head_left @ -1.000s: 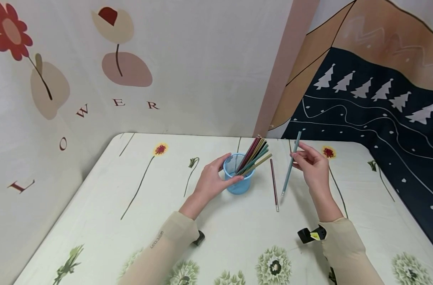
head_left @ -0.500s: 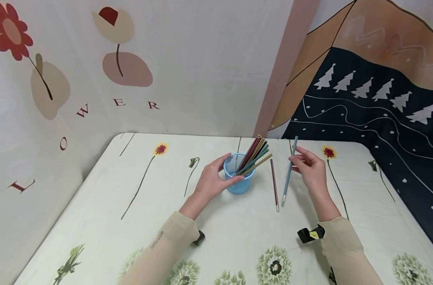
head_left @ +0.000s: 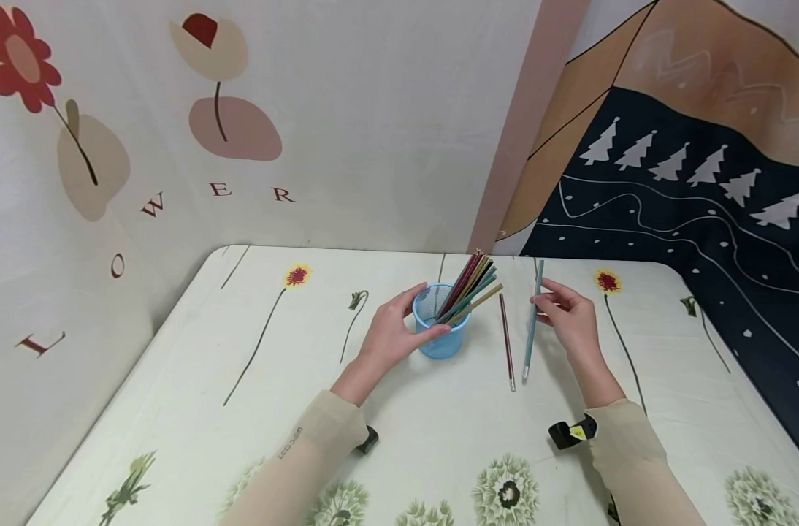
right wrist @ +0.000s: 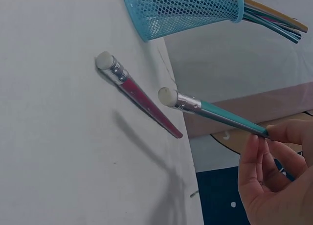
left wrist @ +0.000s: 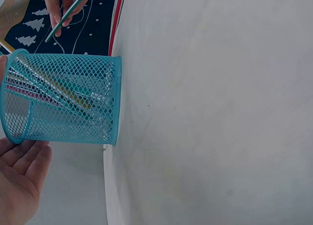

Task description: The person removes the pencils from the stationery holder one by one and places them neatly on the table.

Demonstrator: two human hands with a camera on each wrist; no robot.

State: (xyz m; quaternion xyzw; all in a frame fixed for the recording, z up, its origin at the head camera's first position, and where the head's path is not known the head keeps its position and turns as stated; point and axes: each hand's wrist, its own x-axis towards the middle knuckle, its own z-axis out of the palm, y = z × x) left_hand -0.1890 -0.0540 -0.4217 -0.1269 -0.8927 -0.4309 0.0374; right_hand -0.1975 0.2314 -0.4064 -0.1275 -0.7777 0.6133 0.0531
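Note:
A light blue mesh pencil cup (head_left: 442,346) stands on the table, and a bundle of pencils (head_left: 468,288) leans out of its right side. My left hand (head_left: 388,332) holds the cup near its rim, thumb in front and fingers on the far side. Between thumb and fingertips, my right hand (head_left: 573,318) pinches a teal pencil (head_left: 530,340) with its white eraser end down. In the right wrist view that eraser end hangs above the table. A maroon pencil (head_left: 507,340), also eraser-tipped, lies on the table between the cup and the teal pencil.
The table (head_left: 426,431) has a pale cloth printed with flowers. Behind it hangs a light wall cloth (head_left: 373,146), with a dark tree-patterned cloth (head_left: 669,212) at the right. Black camera straps (head_left: 570,432) sit at both wrists.
My right hand has moved slightly left and down with the teal pencil, which now stands more upright and nearer the maroon pencil. The left hand and cup have stayed in place.

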